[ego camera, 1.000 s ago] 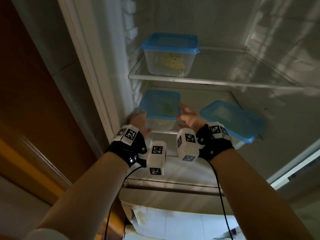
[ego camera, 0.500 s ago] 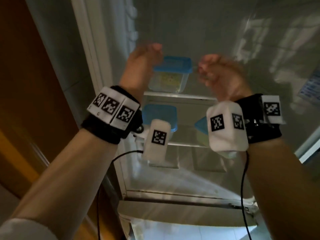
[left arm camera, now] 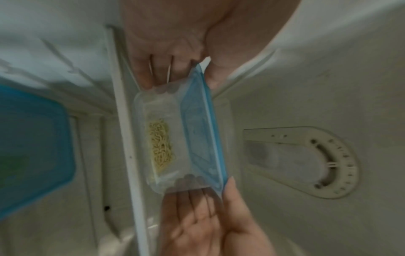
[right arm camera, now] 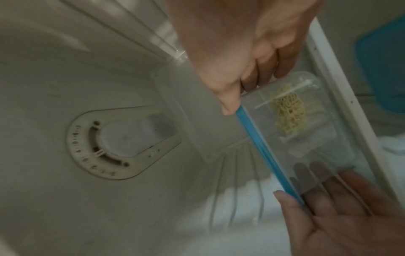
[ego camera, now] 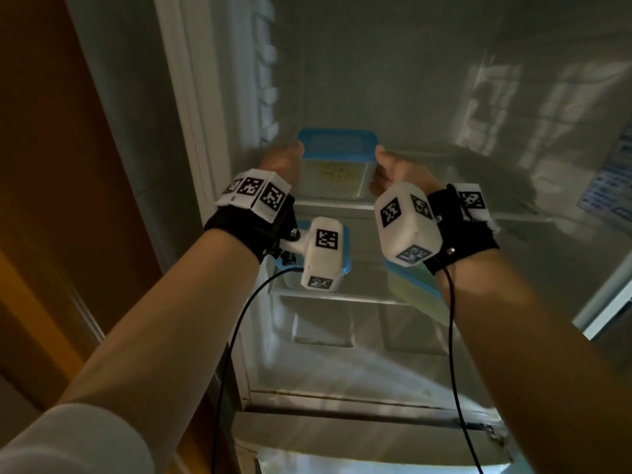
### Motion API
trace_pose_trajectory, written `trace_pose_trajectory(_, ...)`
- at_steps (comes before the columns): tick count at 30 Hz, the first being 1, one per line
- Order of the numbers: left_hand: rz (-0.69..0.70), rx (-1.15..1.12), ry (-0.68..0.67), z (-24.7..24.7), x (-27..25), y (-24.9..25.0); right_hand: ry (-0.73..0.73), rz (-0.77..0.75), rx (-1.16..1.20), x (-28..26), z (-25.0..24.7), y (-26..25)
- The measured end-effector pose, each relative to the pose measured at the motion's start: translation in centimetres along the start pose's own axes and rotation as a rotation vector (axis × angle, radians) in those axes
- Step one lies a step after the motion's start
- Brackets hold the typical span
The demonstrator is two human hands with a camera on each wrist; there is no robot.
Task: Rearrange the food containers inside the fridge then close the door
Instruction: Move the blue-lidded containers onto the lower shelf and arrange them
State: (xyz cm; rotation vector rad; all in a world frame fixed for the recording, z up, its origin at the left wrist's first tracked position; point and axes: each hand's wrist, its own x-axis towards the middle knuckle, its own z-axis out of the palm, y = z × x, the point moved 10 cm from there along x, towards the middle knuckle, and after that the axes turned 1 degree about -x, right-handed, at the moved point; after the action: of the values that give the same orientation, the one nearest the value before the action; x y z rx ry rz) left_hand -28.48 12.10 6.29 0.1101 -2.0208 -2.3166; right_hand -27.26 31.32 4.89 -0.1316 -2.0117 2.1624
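Food container [ego camera: 337, 165] with a blue lid [ego camera: 337, 144] and a clump of yellow noodles [left arm camera: 161, 145] inside sits between two hands on the upper glass shelf [ego camera: 455, 186] of an open fridge. The left hand [ego camera: 282, 162] wraps its fingers [left arm camera: 153, 72] round one end wall and sets its thumb on the lid's rim; the right hand [ego camera: 393, 174] grips the opposite end the same way, fingers [right arm camera: 267, 72] against the clear wall and thumb at the lid's edge. Whether the box rests on the shelf or is raised just off it cannot be told.

Below the wrists, on the next shelf down, a second blue-lidded container [ego camera: 345, 265] stands under the left wrist, largely hidden by the wrist camera. A third blue-lidded container [ego camera: 415, 289] lies tilted under the right wrist. Beyond the hands, in the wrist views, a round thermostat dial [left arm camera: 317, 162] is set into the fridge's pale inner wall. White shelf rails [ego camera: 265, 80] run up the side wall left of the left hand. Farther left stands a brown wooden panel [ego camera: 51, 165]. Patches of window light fall on the wall right of the right hand, near a blue-printed label [ego camera: 612, 179]. Black cables [ego camera: 236, 336] trail from both wristbands.
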Motion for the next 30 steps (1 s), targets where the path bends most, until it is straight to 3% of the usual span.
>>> trace_pose_trajectory(6, 0.066, -0.203, -0.158, -0.6, -5.1, 1.3, -0.068, -0.152, 0.14, -6.1, -0.2, -4.0)
trace_pose_trajectory(9, 0.075, -0.228, -0.238, -1.0, -8.4, 0.6, -0.02, -0.207, 0.099, -9.2, -1.3, -3.7)
trace_pose_trajectory(14, -0.02, -0.133, -0.39, -1.4, -12.4, -2.2, -0.036, -0.225, -0.016, -13.7, -2.2, -2.5)
trace_pose_trajectory(19, -0.131, -0.069, -0.462, -1.9, -13.2, -4.8, -0.092, -0.127, -0.115, -14.6, -2.9, -0.1)
trace_pose_trajectory(23, -0.226, -0.075, -0.435, -2.0, -12.1, -6.8, -0.079, -0.039, -0.11, -13.3, -3.1, 2.3)
trace_pose_trajectory(27, -0.273, -0.069, -0.258, -2.6, -9.2, -8.7, -0.055, 0.033, -0.008, -11.3, -2.6, 4.8)
trace_pose_trajectory(30, -0.227, -0.086, -0.143, -2.7, -7.2, -9.2, -0.059, 0.09, 0.045, -9.2, -2.0, 6.6)
